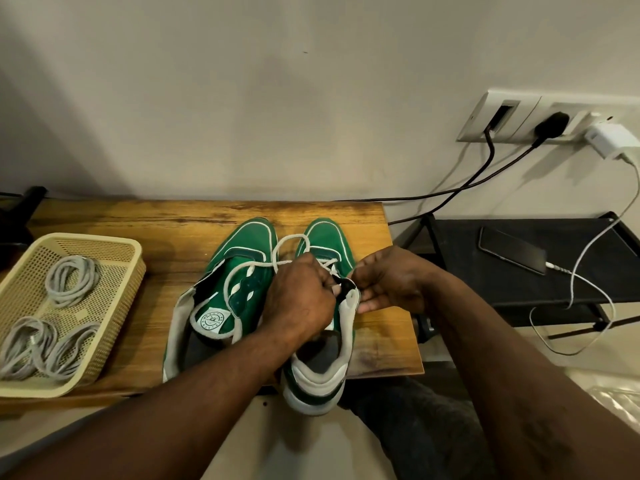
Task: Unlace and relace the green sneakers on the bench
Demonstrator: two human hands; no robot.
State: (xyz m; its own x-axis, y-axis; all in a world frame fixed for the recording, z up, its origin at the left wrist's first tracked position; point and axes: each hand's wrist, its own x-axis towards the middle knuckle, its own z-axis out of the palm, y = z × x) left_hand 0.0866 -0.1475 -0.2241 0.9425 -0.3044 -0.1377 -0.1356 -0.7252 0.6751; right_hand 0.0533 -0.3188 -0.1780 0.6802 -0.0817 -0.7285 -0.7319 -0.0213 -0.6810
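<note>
Fingers of the left hand (301, 301) curl round the white lace (288, 241); the right hand (391, 282) pinches the edge of the right green sneaker (327, 233)

Both forearms are seen stretched in from the lower corners, angled toward each other. The left hand (301, 299) is curled into a fist, knuckles up, wrapped round the lace (289, 241). The right hand (391, 282) is held just beside it, its fingertips (363, 308) pinched on the sneaker (329, 237) collar.

The wooden bench (121, 216) bears two green sneakers (249, 240) and a mesh basket (79, 236).
</note>
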